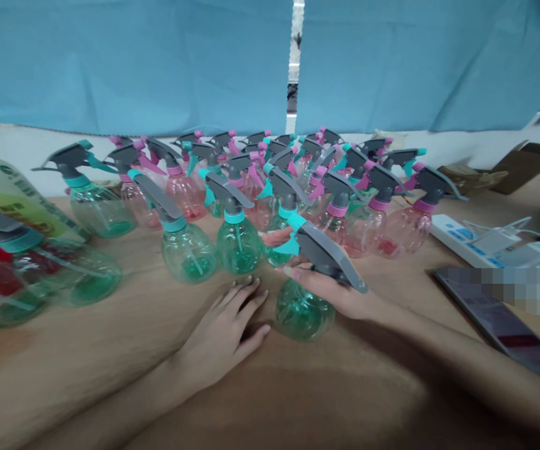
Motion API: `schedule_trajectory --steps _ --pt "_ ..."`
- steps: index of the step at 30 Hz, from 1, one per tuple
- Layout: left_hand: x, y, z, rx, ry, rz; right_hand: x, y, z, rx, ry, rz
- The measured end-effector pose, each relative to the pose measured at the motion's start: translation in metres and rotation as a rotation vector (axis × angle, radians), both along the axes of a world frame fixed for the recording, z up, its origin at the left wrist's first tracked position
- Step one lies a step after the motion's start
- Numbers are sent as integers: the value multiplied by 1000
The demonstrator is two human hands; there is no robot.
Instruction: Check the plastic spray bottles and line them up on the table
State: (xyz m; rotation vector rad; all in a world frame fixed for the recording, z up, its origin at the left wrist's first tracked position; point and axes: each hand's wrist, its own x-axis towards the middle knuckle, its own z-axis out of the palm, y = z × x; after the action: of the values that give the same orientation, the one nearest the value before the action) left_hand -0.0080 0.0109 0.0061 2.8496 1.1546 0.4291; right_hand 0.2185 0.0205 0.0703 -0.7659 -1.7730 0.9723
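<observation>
My right hand (321,284) is wrapped round the neck of a green spray bottle (305,312) with a grey head and a turquoise nozzle and trigger. The bottle's neck is hidden behind the fingers. Flat on the table, just left of that bottle, lies my left hand (227,328) with its fingers apart and nothing in it. Directly beyond its fingertips stands another green spray bottle (238,244), with one more green spray bottle (188,253) to its left.
Behind are rows of pink spray bottles (405,231) and green ones. At left stand a large labelled jug (21,194) and green spray bottles (89,275). A power strip (467,240), a phone (499,319) and a cardboard box (527,165) lie at right. A blue cloth (134,62) hangs behind.
</observation>
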Motion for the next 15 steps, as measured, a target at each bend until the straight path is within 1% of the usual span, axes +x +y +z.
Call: schedule_trajectory --steps 7,15 --pt "0 0 0 8 0 -4 0 1 -2 15 -13 -8" --pt "-2 0 -5 11 -2 3 0 1 0 22 -6 -5"
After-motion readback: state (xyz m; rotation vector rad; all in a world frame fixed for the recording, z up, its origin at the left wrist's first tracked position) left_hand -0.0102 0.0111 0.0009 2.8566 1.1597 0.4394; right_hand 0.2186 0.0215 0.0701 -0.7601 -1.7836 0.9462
